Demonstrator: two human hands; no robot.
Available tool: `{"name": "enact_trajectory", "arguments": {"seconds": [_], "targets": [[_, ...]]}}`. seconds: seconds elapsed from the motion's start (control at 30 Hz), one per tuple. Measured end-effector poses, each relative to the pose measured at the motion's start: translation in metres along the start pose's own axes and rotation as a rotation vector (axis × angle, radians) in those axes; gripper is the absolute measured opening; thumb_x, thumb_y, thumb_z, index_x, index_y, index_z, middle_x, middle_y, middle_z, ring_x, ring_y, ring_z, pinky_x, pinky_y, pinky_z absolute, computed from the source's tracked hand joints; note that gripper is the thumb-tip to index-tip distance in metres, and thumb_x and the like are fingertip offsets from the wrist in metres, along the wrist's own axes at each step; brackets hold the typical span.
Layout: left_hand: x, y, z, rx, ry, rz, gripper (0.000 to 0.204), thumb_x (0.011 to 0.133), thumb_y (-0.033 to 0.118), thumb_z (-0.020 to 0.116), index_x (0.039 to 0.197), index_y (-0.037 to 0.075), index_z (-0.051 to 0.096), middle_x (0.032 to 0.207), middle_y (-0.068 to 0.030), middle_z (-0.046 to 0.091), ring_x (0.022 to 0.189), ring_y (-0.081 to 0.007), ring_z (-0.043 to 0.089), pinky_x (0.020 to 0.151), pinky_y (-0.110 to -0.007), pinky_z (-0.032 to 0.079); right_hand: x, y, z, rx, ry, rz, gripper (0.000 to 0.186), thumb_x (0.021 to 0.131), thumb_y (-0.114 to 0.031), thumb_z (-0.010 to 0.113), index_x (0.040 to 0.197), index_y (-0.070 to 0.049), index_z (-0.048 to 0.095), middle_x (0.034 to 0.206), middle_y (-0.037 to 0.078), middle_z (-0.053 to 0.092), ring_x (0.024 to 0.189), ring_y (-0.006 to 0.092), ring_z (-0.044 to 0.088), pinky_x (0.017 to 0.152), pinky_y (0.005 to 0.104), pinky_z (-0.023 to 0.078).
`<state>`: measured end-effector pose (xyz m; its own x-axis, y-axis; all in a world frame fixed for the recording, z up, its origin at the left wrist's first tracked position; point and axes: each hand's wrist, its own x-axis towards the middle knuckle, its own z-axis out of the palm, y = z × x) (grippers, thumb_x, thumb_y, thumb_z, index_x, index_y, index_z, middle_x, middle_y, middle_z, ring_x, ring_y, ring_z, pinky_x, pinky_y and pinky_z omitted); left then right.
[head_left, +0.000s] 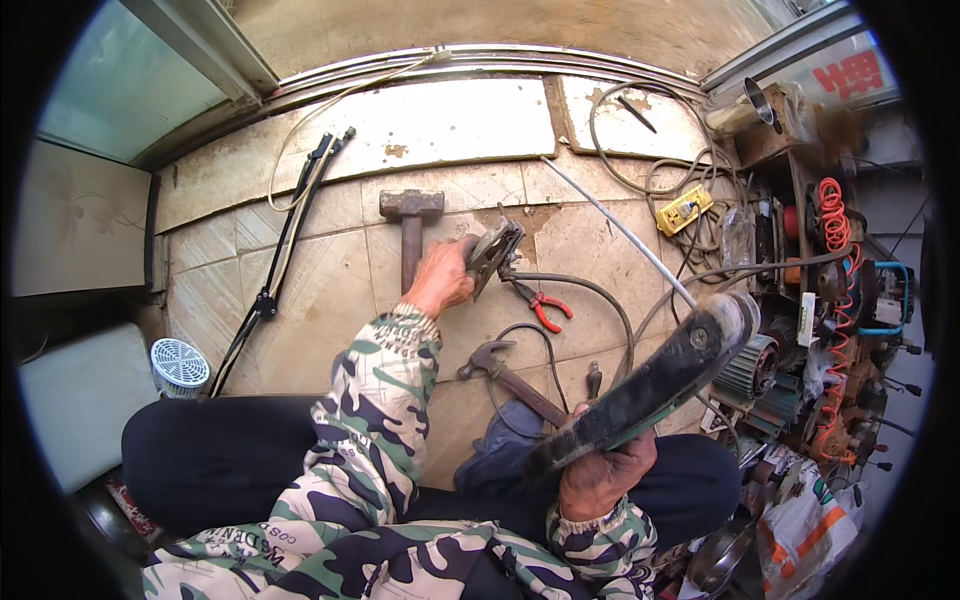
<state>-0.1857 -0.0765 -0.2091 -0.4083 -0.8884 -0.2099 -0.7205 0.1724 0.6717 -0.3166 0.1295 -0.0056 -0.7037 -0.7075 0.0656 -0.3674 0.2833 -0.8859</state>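
My left hand [443,277] is closed around a worn metal clamp [494,247] held just above the tiles. A thick dark cable appears to run from that clamp toward the right. Beside the hand lies a sledgehammer [411,207], its handle partly hidden by my fingers. My right hand [605,475] grips a long black object [640,385] with a rounded, scuffed end and a greenish lower edge; its exact kind I cannot make out. Between my hands lie red-handled pliers [543,305] and a claw hammer [515,383]. A thin grey rod [620,228] slants toward the black object's far end.
Black folded poles [290,225] lie at the left, near a white perforated basket [180,365]. Coiled cables and a yellow power socket [685,210] are at the back right. Shelves of parts with a red coiled hose [833,215] and a finned motor [752,365] line the right.
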Motion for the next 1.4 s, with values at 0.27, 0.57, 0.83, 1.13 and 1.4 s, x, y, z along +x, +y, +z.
{"name": "enact_trajectory", "arguments": {"seconds": [0.27, 0.57, 0.83, 1.13, 1.4], "targets": [[0.005, 0.008, -0.020, 0.332, -0.201, -0.104, 0.031, 0.082, 0.018, 0.070, 0.110, 0.006, 0.063, 0.094, -0.0273, 0.070, 0.093, -0.0452, 0.067, 0.082, -0.054, 0.054, 0.012, -0.015, -0.003, 0.179, 0.037, 0.070, 0.019, 0.086, -0.012, 0.069, 0.094, 0.004, 0.065, 0.083, 0.009, 0.070, 0.071, 0.0152, 0.065, 0.069, 0.0287, 0.053], [0.016, -0.012, -0.030, 0.021, 0.034, 0.082, 0.031, 0.083, 0.002, 0.057, 0.114, 0.001, 0.055, 0.093, -0.0329, 0.065, 0.095, -0.0534, 0.061, 0.084, -0.056, 0.048, 0.026, -0.017, -0.016, 0.224, -0.100, 0.155, 0.038, 0.078, -0.011, 0.058, 0.112, 0.005, 0.064, 0.093, 0.008, 0.072, 0.084, 0.0160, 0.067, 0.080, 0.0285, 0.053], [0.012, -0.016, -0.028, 0.041, 0.131, 0.045, 0.030, 0.082, 0.002, 0.055, 0.112, 0.002, 0.058, 0.097, -0.0299, 0.066, 0.095, -0.0496, 0.063, 0.083, -0.054, 0.050, 0.025, -0.022, -0.002, 0.293, -0.141, 0.188, 0.028, 0.079, 0.000, 0.060, 0.106, 0.003, 0.064, 0.091, 0.005, 0.071, 0.081, 0.0134, 0.064, 0.077, 0.0271, 0.051], [0.005, -0.041, 0.009, 0.000, 0.284, -0.074, 0.019, 0.089, 0.011, 0.058, 0.105, 0.002, 0.058, 0.098, -0.0281, 0.065, 0.091, -0.0487, 0.063, 0.081, -0.055, 0.051, 0.014, -0.014, 0.022, 0.343, -0.221, 0.207, 0.022, 0.082, 0.002, 0.063, 0.105, 0.001, 0.063, 0.091, 0.003, 0.069, 0.079, 0.0114, 0.063, 0.072, 0.0269, 0.052], [0.001, -0.036, 0.021, -0.152, 0.337, -0.125, 0.020, 0.084, 0.006, 0.062, 0.102, 0.002, 0.055, 0.096, -0.0262, 0.063, 0.092, -0.0475, 0.062, 0.081, -0.055, 0.049, 0.013, -0.008, 0.037, -0.033, -0.283, 0.130, 0.020, 0.088, -0.007, 0.066, 0.105, 0.002, 0.061, 0.083, 0.006, 0.068, 0.073, 0.0123, 0.063, 0.067, 0.0291, 0.052]]}}
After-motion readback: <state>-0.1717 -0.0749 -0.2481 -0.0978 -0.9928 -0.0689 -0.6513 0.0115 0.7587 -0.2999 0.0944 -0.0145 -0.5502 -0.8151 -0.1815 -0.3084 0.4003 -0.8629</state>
